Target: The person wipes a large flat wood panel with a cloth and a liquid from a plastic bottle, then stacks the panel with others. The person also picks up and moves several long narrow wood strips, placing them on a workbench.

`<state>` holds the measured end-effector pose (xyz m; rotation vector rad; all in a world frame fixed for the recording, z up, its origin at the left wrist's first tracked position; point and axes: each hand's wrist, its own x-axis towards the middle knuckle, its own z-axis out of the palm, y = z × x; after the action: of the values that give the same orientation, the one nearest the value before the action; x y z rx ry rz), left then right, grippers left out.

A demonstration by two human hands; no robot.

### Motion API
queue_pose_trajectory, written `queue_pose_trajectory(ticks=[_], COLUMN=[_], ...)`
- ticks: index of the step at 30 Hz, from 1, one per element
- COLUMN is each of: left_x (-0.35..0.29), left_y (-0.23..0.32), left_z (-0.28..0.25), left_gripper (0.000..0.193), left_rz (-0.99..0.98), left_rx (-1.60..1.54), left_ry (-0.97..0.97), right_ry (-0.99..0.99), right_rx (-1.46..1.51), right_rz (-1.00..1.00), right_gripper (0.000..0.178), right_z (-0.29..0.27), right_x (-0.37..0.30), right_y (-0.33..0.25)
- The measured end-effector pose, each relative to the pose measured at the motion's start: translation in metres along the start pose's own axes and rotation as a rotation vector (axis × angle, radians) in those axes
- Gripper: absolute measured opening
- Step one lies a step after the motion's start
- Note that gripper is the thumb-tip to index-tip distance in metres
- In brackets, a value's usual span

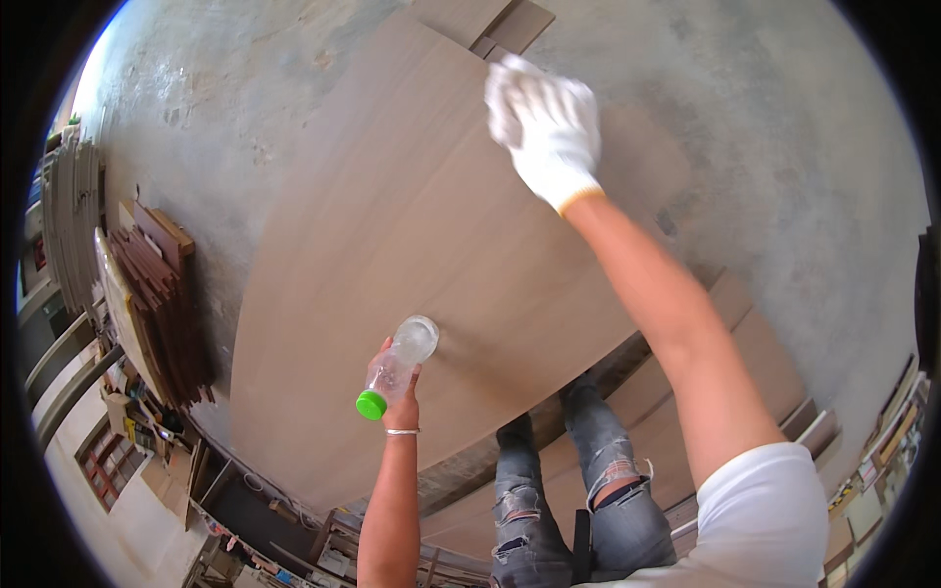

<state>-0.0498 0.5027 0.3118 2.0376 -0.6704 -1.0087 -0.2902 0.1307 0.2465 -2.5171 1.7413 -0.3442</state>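
Note:
My left hand [403, 408], bare, is wrapped round a clear plastic bottle [416, 339] with a green cap. The bottle is tilted, its cap toward me and its base away, over the near part of a large brown wooden panel [363, 216]. My right hand [554, 127] wears a white knitted glove and reaches out to the panel's far right edge. Its fingers are bent over what looks like a crumpled pale cloth [504, 106], somewhat smeared by motion.
Beyond the panel lie more boards [515, 27] on the grey concrete floor [765, 137]. Stacked brown wood pieces [162, 304] stand at the left. Another panel [755, 363] lies at the right by my legs. Cluttered shelving [265, 500] runs along the lower left.

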Motion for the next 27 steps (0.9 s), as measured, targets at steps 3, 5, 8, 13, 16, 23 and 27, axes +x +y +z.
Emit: queue_pose_trajectory(ticks=[3, 5, 8, 13, 16, 23, 27], left_x=[0.009, 0.007, 0.002, 0.003, 0.002, 0.003, -0.005], left_y=[-0.011, -0.016, -0.016, -0.026, -0.02, -0.034, -0.054], left_z=[-0.003, 0.0, 0.002, 0.013, 0.014, -0.023, -0.042], left_gripper=[0.058, 0.058, 0.06, 0.062, 0.066, 0.058, 0.06], left_rz=[0.125, 0.146, 0.121, 0.091, 0.04, 0.399, 0.251], left_rx=[0.075, 0.071, 0.037, -0.109, -0.153, 0.07, -0.034], left_ry=[-0.014, -0.012, -0.005, -0.023, -0.036, -0.192, -0.174], right_ry=[-0.275, -0.401, -0.242, -0.155, -0.637, -0.11, 0.334], right_rx=[-0.22, -0.305, -0.054, 0.309, 0.152, 0.313, 0.632], right_rz=[0.215, 0.37, 0.473, 0.634, 0.287, 0.238, 0.628], right_gripper=[0.048, 0.063, 0.074, 0.053, 0.029, 0.033, 0.053], right_z=[-0.052, -0.043, -0.057, -0.015, -0.056, -0.009, -0.036], right_x=[-0.118, -0.224, -0.3, -0.355, -0.351, -0.395, -0.327], right_y=[0.035, 0.067, 0.081, -0.002, -0.13, -0.039, 0.119])
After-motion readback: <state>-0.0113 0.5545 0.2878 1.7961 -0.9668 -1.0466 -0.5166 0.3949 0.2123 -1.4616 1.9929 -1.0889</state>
